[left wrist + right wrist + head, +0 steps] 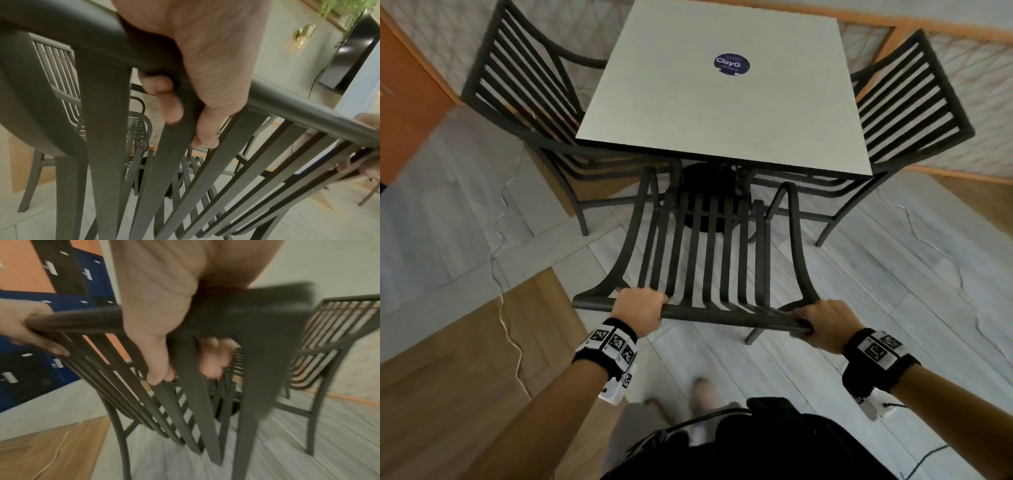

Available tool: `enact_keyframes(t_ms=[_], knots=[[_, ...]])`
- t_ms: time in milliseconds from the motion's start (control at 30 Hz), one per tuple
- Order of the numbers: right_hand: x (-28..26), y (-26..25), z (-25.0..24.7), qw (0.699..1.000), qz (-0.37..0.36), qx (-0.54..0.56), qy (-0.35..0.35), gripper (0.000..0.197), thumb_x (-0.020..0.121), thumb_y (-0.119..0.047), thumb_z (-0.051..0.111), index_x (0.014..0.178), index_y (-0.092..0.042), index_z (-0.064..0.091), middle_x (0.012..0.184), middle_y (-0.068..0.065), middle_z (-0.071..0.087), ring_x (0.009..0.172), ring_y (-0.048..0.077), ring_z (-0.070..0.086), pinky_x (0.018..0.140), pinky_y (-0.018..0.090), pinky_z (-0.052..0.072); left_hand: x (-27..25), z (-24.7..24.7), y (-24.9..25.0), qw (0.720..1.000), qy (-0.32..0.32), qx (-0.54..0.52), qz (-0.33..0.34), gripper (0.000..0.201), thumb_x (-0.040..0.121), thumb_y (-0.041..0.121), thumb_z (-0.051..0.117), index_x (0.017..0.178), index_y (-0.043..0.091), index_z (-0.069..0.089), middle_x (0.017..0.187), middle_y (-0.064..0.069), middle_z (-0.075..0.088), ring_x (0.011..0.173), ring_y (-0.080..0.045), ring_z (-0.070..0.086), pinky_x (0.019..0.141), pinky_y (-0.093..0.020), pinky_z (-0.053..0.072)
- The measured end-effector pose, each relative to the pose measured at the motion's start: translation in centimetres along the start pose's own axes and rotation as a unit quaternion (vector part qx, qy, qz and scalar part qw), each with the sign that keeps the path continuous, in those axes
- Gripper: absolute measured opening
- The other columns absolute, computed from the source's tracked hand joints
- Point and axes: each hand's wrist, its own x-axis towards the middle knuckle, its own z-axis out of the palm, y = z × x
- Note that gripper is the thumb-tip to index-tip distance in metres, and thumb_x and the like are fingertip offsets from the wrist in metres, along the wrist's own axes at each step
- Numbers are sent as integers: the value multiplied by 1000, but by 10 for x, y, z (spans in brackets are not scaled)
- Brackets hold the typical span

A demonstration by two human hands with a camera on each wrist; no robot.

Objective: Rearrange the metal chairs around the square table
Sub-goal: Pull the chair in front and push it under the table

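A dark metal chair (702, 253) with a slatted back stands in front of me, its seat tucked partly under the near edge of the square white table (709, 102). My left hand (642, 308) grips the left part of its top rail (722, 317); my right hand (822, 325) grips the rail's right end. Fingers of the left hand (170, 104) wrap round the rail in the left wrist view. The blurred right wrist view has my right hand (164, 337) curled over the rail corner. Two more metal chairs stand at the table's left side (524, 99) and right side (914, 113).
The table carries a round dark sticker (732, 63) and rests on a black pedestal base (709, 195). A thin cable (508, 329) trails over the tile and wood floor at the left. An orange wall (404, 113) is far left. My feet (702, 394) are below the chair.
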Motion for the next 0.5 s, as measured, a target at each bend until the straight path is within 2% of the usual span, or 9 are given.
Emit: enact_keyframes(t_ms=[67, 100, 167, 267, 400, 500], knots=[[9, -15, -18, 999, -5, -43, -13, 47, 74, -67, 59, 110, -36, 60, 93, -11, 71, 87, 13, 63, 73, 26, 40, -5, 3, -12, 999, 18, -48, 14, 25, 87, 23, 56, 110, 28, 61, 96, 1, 68, 87, -18, 62, 81, -35, 52], [15, -25, -29, 998, -18, -54, -24, 58, 67, -74, 60, 112, -37, 58, 97, -11, 71, 93, 14, 62, 81, 30, 43, -8, 6, -19, 996, 33, -75, 21, 27, 86, 21, 57, 112, 27, 61, 102, 1, 66, 94, -18, 60, 85, -35, 50], [34, -48, -53, 997, -49, -32, -52, 69, 63, -76, 62, 120, -37, 55, 107, -11, 70, 100, 14, 61, 93, 34, 42, -16, 13, -41, 990, 84, -100, 46, 32, 83, 19, 61, 114, 24, 62, 113, 3, 65, 109, -18, 54, 95, -36, 43], [72, -99, -91, 994, -94, 21, -49, 59, 75, -67, 60, 123, -35, 53, 108, -10, 70, 92, 10, 63, 90, 32, 47, -33, 26, -87, 989, 104, -97, 39, 38, 79, 22, 65, 116, 27, 62, 122, 8, 64, 116, -17, 52, 95, -36, 39], [136, -186, -130, 990, -138, 24, -26, 49, 84, -64, 51, 121, -33, 53, 103, -7, 71, 82, 9, 61, 79, 31, 52, -62, 52, -163, 981, 75, -176, -6, 51, 83, 18, 57, 132, 29, 46, 129, 3, 60, 116, -21, 52, 95, -41, 46], [179, -259, -161, 987, -158, 29, 3, 46, 86, -61, 50, 121, -32, 54, 101, -5, 71, 88, 16, 64, 80, 34, 52, -90, 63, -229, 978, 35, -199, -50, 56, 87, 14, 50, 140, 25, 37, 138, -2, 53, 124, -23, 48, 103, -36, 42]])
